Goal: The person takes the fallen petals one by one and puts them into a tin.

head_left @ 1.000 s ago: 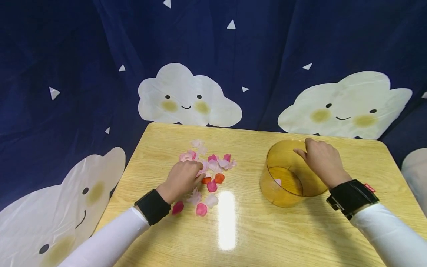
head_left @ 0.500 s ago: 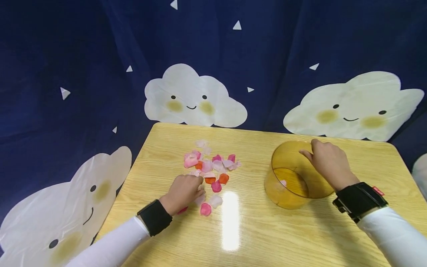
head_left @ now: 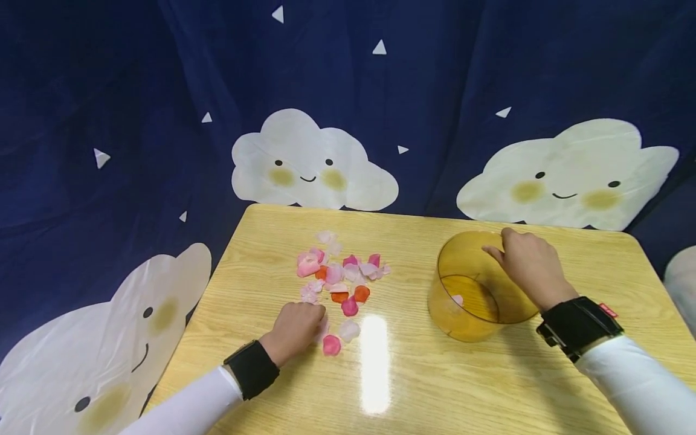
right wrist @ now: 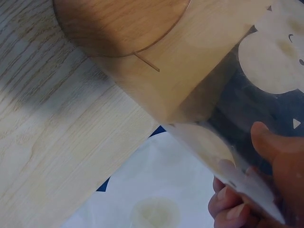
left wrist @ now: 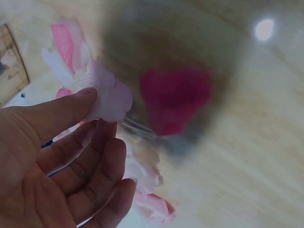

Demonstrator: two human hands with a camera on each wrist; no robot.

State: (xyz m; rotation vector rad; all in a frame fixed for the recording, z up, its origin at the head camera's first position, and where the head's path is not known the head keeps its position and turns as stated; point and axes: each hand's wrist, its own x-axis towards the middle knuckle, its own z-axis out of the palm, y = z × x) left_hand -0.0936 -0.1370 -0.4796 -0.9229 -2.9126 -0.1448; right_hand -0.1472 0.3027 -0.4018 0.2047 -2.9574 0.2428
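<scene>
The left hand (head_left: 296, 326), toward the eight o'clock side of the counter (head_left: 424, 386), pinches a pale lilac-pink petal (left wrist: 110, 94) between thumb and fingertips, as the left wrist view shows. In that view a magenta petal (left wrist: 175, 99), somewhat blurred, lies at three o'clock from the pinch. Seen from the head view with twelve at the far edge, the scattered petals (head_left: 334, 273) spread from twelve to two o'clock of this hand, pale pink, magenta and orange-red, some overlapping. A whitish petal (head_left: 349, 330) lies near the hand at three o'clock and a deep pink petal (head_left: 331, 345) at four. Well apart, between two and three o'clock from the left hand, is an amber see-through container (head_left: 462, 323) on the counter. The right hand (head_left: 531, 266) grips its rim around two o'clock, thumb on the inner side and fingers outside. A small pink petal (head_left: 458, 299) appears to lie inside the container. Both arms wear black wristbands and white sleeves. Beyond the counter's twelve o'clock edge hangs a dark blue curtain (head_left: 424, 90) with smiling white clouds (head_left: 315, 148).
</scene>
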